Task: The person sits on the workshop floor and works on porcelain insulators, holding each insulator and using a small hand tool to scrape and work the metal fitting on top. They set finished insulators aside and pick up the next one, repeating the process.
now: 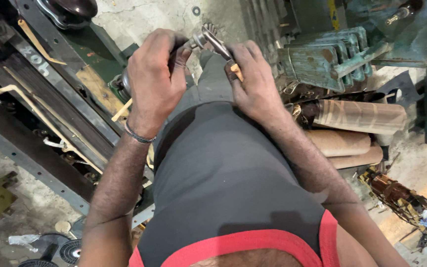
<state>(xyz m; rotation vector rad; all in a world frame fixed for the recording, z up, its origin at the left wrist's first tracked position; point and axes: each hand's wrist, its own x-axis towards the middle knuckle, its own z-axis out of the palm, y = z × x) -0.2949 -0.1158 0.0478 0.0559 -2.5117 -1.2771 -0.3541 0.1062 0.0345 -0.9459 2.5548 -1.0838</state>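
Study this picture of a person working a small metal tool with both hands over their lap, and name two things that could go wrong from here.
1. The left hand and right hand hold the metal tool over the lap; if the grip slips, it could fall onto the leg or the floor.
2. The right hand's fingers sit close to the tool's working end and a small tan piece, so they may be pinched.

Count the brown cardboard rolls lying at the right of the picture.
3, stacked beside the right hand's forearm: top roll, middle roll, bottom roll. More may lie hidden under them.
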